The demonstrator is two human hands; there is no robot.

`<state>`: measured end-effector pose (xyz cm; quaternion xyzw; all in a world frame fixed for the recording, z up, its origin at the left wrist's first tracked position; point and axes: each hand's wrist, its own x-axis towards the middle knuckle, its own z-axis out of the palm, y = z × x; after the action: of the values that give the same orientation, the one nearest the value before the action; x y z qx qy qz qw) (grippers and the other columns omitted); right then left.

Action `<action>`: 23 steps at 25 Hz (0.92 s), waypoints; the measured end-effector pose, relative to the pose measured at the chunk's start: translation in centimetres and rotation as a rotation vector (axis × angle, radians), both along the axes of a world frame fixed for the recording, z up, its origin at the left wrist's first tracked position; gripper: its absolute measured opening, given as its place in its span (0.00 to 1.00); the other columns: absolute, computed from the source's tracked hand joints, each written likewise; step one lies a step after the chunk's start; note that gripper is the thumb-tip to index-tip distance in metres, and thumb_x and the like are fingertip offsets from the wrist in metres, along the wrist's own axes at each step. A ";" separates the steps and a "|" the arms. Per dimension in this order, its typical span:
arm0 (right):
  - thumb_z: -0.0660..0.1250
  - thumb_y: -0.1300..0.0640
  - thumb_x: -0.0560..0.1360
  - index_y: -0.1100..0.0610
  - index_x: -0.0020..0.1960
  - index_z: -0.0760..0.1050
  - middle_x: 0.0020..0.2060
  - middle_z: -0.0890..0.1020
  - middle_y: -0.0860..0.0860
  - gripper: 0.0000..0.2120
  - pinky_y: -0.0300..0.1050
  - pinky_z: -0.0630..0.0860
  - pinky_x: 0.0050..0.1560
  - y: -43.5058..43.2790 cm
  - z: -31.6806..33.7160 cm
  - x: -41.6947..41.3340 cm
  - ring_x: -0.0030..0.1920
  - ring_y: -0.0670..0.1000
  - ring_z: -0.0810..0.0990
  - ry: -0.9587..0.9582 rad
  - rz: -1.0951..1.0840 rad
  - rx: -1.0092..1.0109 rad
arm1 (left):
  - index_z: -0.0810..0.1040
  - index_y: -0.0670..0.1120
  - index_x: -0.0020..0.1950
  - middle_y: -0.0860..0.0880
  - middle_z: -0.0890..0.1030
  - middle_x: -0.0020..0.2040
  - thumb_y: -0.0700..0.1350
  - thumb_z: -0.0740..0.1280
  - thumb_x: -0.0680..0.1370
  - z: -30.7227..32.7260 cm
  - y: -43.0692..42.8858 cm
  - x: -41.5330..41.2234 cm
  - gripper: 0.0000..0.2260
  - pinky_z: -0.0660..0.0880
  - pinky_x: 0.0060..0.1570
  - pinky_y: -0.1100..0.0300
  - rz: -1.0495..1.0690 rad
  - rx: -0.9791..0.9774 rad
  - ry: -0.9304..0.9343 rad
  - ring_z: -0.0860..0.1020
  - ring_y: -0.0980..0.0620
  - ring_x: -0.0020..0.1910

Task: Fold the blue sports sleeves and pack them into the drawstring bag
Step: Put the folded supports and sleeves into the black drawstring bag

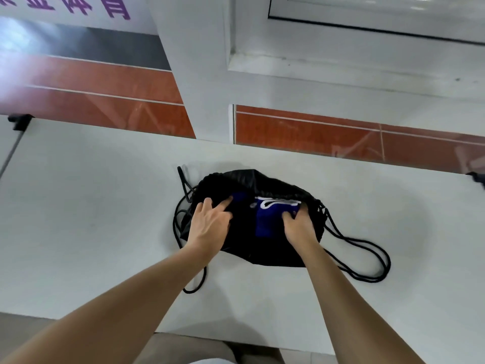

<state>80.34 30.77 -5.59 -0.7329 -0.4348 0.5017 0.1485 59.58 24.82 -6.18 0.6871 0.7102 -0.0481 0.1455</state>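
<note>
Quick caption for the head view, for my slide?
Both hands, left and right, tuck blue sleeves into a black drawstring bag on a white table.

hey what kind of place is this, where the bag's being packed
Probably a sports venue or gym, indoors. Past the white table, the floor is orange-red with white lane lines like a running track, and a sign carries large purple Chinese characters. The black drawstring bag holds blue sports sleeves.

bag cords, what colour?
Black, like the bag. The cords show best in the head view, looped on the white table.
</note>
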 end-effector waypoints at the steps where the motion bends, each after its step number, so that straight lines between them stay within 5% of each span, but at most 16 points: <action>1: 0.61 0.59 0.79 0.55 0.72 0.63 0.61 0.78 0.56 0.22 0.44 0.68 0.57 0.0 0.0 0.0 0.62 0.60 0.77 -0.043 0.036 -0.004 | 0.83 0.54 0.54 0.56 0.68 0.76 0.44 0.64 0.78 0.1 0.1 0.0 0.10 0.68 0.58 0.55 0.003 0.000 0.032 0.69 0.45 0.57; 6: 0.63 0.52 0.80 0.60 0.67 0.65 0.61 0.79 0.58 0.19 0.51 0.74 0.56 -0.1 0.8 -0.5 0.61 0.63 0.78 -0.224 0.149 0.023 | 0.79 0.48 0.55 0.49 0.75 0.69 0.42 0.67 0.76 0.7 0.7 0.1 0.08 0.69 0.56 0.51 0.013 0.028 0.051 0.72 0.43 0.56; 10: 0.64 0.53 0.79 0.57 0.60 0.73 0.50 0.82 0.54 0.12 0.46 0.73 0.47 -1.8 2.8 1.0 0.52 0.57 0.82 -0.410 0.230 0.220 | 0.76 0.45 0.55 0.46 0.76 0.54 0.38 0.69 0.73 2.2 1.0 3.8 0.12 0.72 0.50 0.49 -0.068 0.340 -0.094 0.74 0.43 0.48; 12: 0.68 0.56 0.76 0.55 0.55 0.73 0.44 0.80 0.50 0.09 0.47 0.74 0.44 -2.5 3.8 2.2 0.47 0.54 0.80 -0.430 0.184 0.438 | 0.76 0.46 0.58 0.46 0.76 0.58 0.39 0.68 0.72 2.2 0.5 6.2 0.15 0.73 0.52 0.50 -0.317 0.370 -0.151 0.75 0.43 0.51; 14: 0.71 0.58 0.72 0.54 0.60 0.71 0.51 0.79 0.51 0.19 0.52 0.75 0.53 -2.3 3.7 3.7 0.52 0.54 0.77 -0.527 0.185 0.631 | 0.74 0.48 0.66 0.45 0.73 0.68 0.45 0.67 0.75 1.4 0.5 7.5 0.19 0.72 0.59 0.48 -0.401 0.247 -0.120 0.73 0.42 0.60; 16: 0.72 0.54 0.71 0.51 0.72 0.65 0.65 0.76 0.51 0.32 0.55 0.67 0.68 -1.0 2.9 5.2 0.65 0.55 0.73 -0.608 0.342 0.606 | 0.67 0.50 0.74 0.45 0.66 0.76 0.50 0.61 0.79 0.7 0.8 7.8 0.23 0.67 0.67 0.46 -0.353 0.100 -0.077 0.67 0.41 0.68; 18: 0.66 0.52 0.76 0.48 0.74 0.62 0.66 0.77 0.50 0.28 0.55 0.62 0.73 0.6 2.1 6.1 0.68 0.55 0.72 -0.531 0.496 0.458 | 0.62 0.51 0.77 0.46 0.62 0.79 0.54 0.55 0.81 0.2 1.1 7.9 0.24 0.63 0.70 0.46 -0.350 0.010 -0.061 0.63 0.41 0.73; 21: 0.57 0.54 0.81 0.54 0.62 0.70 0.51 0.80 0.53 0.11 0.53 0.74 0.52 1.7 2.2 6.9 0.51 0.58 0.79 -0.471 0.506 0.393 | 0.63 0.52 0.77 0.47 0.61 0.79 0.55 0.53 0.82 0.2 1.7 7.9 0.24 0.62 0.69 0.47 -0.386 -0.038 -0.046 0.62 0.42 0.73; 23: 0.55 0.53 0.83 0.55 0.56 0.70 0.44 0.79 0.54 0.08 0.53 0.74 0.41 1.5 3.5 7.3 0.42 0.59 0.79 -0.496 0.413 0.392 | 0.62 0.52 0.77 0.48 0.60 0.79 0.55 0.53 0.82 0.2 1.8 7.8 0.24 0.60 0.71 0.47 -0.362 -0.083 -0.055 0.60 0.43 0.74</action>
<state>87.64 32.30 -2.09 -0.6866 -0.6840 0.2358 0.0716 67.42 26.62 -5.98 0.7983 0.5679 -0.0840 0.1822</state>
